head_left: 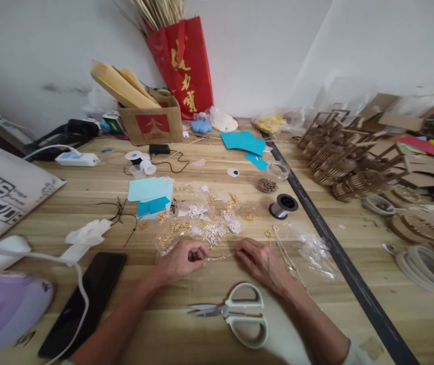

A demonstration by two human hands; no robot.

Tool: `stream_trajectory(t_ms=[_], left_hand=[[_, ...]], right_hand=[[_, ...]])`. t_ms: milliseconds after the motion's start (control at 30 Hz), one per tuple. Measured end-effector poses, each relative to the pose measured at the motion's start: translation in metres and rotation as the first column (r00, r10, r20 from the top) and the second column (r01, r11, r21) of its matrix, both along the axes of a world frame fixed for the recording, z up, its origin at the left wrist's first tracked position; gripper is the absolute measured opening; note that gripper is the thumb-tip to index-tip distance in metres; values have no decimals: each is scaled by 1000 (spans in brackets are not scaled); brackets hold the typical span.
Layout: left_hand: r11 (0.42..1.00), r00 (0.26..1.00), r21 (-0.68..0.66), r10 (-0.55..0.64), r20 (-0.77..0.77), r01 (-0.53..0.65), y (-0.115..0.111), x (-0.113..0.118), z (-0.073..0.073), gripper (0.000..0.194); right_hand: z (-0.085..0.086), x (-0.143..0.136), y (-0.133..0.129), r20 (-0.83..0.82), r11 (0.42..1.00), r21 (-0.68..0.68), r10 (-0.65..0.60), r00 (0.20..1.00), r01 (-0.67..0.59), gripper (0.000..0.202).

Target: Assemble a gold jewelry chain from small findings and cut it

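Holding a thin, pale beaded strand (221,257) between them, the person's bare left hand (185,259) and bare right hand (259,261) are facing each other over the wood-grain tabletop (156,324). The left fingers are curling inward, with thumb and fingertips closing on one end of the strand; the right fingers are bending together and pinching the other end, their tips partly hiding one another. The strand is spanning the space between the fingertips, lying just on the near side of small clear plastic bags of silvery and gold-coloured beads (213,233). Whether it is touching the tabletop, I cannot tell.

Scissors with pale green handles (223,311) are lying nearer the person, their blades pointing left and standing slightly apart. Beside the right hand, a loose gold-and-white beaded chain (288,261) is running along the surface, and crumpled clear plastic bags (316,252) are lying farther right. A black-rimmed spool of grey wire (283,206) is standing beyond the chain, near a small round container of multicoloured beads (268,185). Light and deep blue flat sheets (150,191) are overlapping beyond the left hand, while a black rectangular phone (84,303) is resting beside the left forearm, a white cable (83,290) crossing it.
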State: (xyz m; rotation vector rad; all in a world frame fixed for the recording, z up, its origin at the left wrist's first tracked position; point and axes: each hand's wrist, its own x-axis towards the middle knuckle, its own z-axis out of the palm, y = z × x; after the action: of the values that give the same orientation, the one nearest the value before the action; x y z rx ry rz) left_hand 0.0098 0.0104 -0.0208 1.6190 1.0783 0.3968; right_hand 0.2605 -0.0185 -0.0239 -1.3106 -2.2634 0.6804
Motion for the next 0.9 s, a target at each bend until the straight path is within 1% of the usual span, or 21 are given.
stream_trajectory(t_ms=[100, 200, 333, 433, 533, 633, 900], left_hand=[[999, 998, 36, -15, -60, 17, 0, -3, -3, 17], [994, 986, 92, -43, -160, 58, -2, -6, -2, 22], [981, 956, 148, -76, -282, 122, -4, -7, 1, 20], [976, 939, 164, -81, -335, 143, -6, -5, 5, 16], [969, 921, 173, -102, -375, 178, -8, -3, 11, 12], [969, 910, 150, -125, -396, 199, -8, -2, 15, 13], [959, 907, 169, -145, -395, 227, -8, -5, 15, 18]], right_hand=[[0, 2, 1, 19, 1000, 24, -11, 1000, 10, 14], [2, 3, 2, 30, 998, 53, -25, 999, 23, 15], [3, 4, 2, 52, 996, 74, -51, 997, 47, 16], [1, 5, 3, 69, 995, 81, -70, 995, 65, 16], [-1, 6, 4, 83, 992, 96, -86, 993, 78, 16], [-3, 8, 4, 88, 990, 107, -101, 991, 92, 15], [-2, 8, 5, 75, 987, 114, -119, 990, 110, 14]])
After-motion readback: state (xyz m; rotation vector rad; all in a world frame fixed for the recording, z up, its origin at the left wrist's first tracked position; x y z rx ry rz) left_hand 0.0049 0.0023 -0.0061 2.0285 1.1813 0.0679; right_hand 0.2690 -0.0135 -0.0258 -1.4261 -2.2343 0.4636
